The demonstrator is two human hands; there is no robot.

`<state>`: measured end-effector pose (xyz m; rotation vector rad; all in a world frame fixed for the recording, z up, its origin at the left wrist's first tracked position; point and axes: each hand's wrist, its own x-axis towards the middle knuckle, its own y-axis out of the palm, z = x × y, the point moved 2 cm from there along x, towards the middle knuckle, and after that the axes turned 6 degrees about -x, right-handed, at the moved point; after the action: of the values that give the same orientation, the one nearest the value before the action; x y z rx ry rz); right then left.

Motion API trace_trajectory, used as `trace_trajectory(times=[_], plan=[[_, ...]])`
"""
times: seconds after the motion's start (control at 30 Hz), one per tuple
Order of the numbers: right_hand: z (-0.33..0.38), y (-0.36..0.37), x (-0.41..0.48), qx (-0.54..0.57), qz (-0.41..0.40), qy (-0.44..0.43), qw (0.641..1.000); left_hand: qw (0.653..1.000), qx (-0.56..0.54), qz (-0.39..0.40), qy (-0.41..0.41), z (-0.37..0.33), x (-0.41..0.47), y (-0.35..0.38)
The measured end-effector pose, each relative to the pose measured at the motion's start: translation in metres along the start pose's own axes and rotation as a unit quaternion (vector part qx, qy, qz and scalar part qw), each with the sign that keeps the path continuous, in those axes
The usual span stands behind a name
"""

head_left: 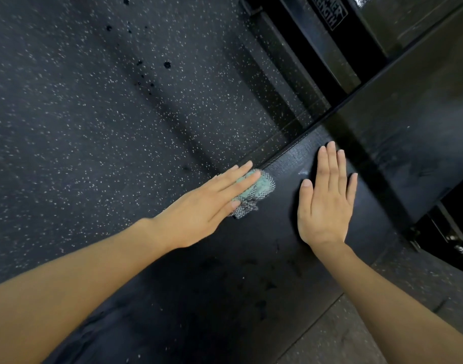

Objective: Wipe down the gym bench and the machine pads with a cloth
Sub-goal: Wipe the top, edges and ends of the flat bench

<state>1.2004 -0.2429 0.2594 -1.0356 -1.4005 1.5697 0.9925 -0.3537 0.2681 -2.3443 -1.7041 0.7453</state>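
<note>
Head view: looking down on a black padded desk [238,271] that runs from lower left to upper right, above a dark speckled floor [93,101]
Cloth [263,189]: a small bunched rag, pale green with a grey checked part, lying on the desk right at its left edge, by the seam
Left hand [198,208]: laid palm down over the cloth
Left fingers [240,177]: straight and close together, pressing the cloth onto the desk, none curled round it
Right hand [326,206]: flat on the bare desk, near the cloth but apart from it
Right fingers [330,164]: stretched out, thumb spread — holding nothing
Back pad [409,127]: black, beyond a dark gap just past the right fingertips
Machine frame [332,14]: black with white lettering, at the top — partly cut off by the picture edge
</note>
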Motion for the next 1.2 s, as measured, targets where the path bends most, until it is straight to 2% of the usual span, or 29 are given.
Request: trace_trajectory(times=[0.23,0.67,0.87,1.2], plan=[[0.001,0.000,0.000,0.001,-0.003,0.003,1.000,0.999,-0.023,-0.022,-0.028,-0.003,0.000,0.008],[0.000,-0.001,0.001,0.004,-0.005,0.001,1.000,0.999,-0.017,-0.028,-0.005,-0.026,0.078,0.003],[-0.001,-0.001,0.001,0.012,-0.008,-0.001,1.000,1.000,0.003,-0.022,-0.002,-0.015,0.043,0.004],[-0.001,0.000,0.000,0.015,-0.007,-0.002,1.000,0.999,0.002,-0.004,-0.054,0.001,-0.039,0.007]])
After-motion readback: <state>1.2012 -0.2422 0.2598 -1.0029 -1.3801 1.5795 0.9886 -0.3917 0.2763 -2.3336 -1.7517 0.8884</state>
